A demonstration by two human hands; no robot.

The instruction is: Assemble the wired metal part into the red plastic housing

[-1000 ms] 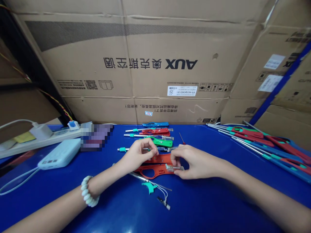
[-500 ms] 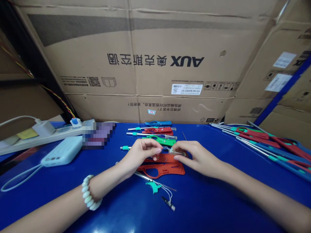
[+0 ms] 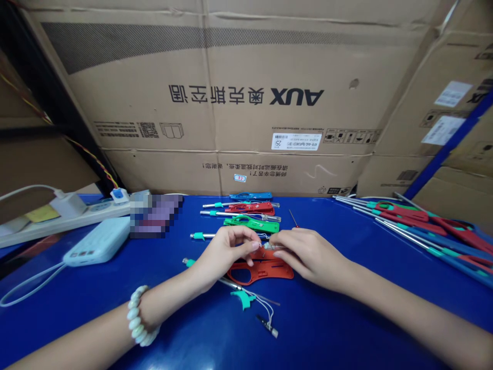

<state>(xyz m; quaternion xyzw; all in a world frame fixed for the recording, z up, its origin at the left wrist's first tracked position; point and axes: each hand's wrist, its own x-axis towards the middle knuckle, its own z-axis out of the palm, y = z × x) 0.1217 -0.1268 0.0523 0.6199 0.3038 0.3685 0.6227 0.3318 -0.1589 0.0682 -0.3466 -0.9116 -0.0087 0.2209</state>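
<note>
My left hand and my right hand meet over an orange plastic handle shell lying flat on the blue table. Both pinch a small clear part with thin white wires between their fingertips. Just in front of the shell lies a metal rod with a teal trigger piece and a white wire ending in a small dark connector. A beaded bracelet is on my left wrist.
Behind the hands lie blue, red and green handle assemblies with metal rods. More long-rod tools are piled at the right. A white power bank and a power strip sit at the left. Cardboard boxes wall the back.
The two hands have come closer together and a little nearer me over the orange shell. The clear part, held farther back by my right hand, is now pinched by both.
</note>
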